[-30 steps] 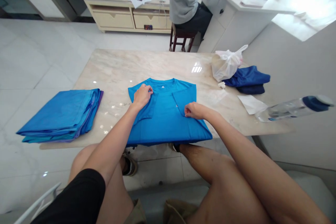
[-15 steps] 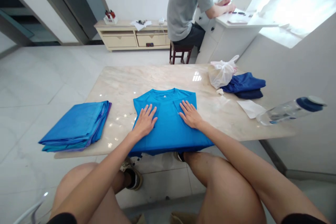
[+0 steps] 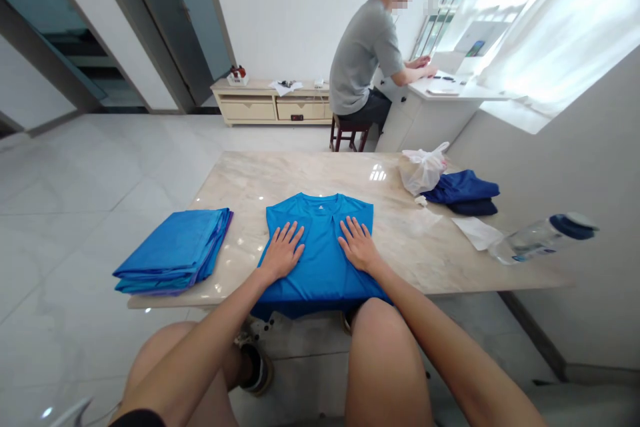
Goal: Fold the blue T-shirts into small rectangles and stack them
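A bright blue T-shirt [image 3: 320, 260] lies on the marble-patterned table [image 3: 300, 170], its collar at the far side and its lower part hanging over the near edge. My left hand [image 3: 283, 250] rests flat on the shirt's left side, fingers spread. On the right side my right hand [image 3: 358, 243] lies palm down in the same way, also with fingers apart. The sleeves look folded inward beneath the hands. To the left sits a stack of folded blue, teal and purple garments [image 3: 173, 247], reaching past the table's left edge.
At the right are a white plastic bag [image 3: 423, 172], dark blue cloth [image 3: 465, 188], white paper [image 3: 477, 233] and a clear bottle [image 3: 540, 239] with a blue lid. Beyond the table, a person in a grey shirt [image 3: 365, 57] sits on a stool at a white desk [image 3: 435, 113]. A low cabinet [image 3: 250, 110] stands by the wall.
The view has tilted up, so the table appears lower and more of the seated person shows. Both hands stay flat on the T-shirt. My right knee has shifted inward.
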{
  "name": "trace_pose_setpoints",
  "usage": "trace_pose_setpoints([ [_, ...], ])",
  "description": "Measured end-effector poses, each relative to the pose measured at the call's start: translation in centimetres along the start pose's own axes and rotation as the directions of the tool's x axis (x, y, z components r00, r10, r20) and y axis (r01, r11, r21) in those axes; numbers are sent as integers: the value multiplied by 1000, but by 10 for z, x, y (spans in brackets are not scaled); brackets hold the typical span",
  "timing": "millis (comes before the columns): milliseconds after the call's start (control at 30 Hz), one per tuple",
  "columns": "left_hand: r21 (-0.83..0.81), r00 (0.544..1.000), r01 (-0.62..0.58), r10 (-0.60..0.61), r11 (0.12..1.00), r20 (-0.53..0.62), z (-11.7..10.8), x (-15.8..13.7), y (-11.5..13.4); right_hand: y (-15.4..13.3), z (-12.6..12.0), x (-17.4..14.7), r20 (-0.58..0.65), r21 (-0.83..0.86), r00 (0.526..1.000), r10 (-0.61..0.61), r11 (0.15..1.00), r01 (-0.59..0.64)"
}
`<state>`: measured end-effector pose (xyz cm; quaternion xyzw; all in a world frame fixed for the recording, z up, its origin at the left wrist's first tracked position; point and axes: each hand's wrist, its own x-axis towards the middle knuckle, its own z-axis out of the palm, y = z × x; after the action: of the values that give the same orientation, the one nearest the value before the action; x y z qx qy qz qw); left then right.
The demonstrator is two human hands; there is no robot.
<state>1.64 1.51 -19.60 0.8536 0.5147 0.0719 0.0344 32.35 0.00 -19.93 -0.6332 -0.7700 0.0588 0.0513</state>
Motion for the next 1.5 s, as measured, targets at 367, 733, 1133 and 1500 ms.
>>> trace_pose_setpoints([
  [367,-27,987,58,-53,998,153,-12,-76,0,-23,-7,-54,40,112,999,-17,994,12],
  [733,-231,954,300,-286,925,94,-80,5,-115,55,-83,51,180,209,983,40,975,-78],
  [1133,-266,910,294,-184,918,373,-56,-3,-108,63,-78,80,512,131,856,-67,991,0],
  [1500,-425,937,243,-97,872,336,-93,-11,-87,16,-116,47,347,-18,927,-143,987,159],
])
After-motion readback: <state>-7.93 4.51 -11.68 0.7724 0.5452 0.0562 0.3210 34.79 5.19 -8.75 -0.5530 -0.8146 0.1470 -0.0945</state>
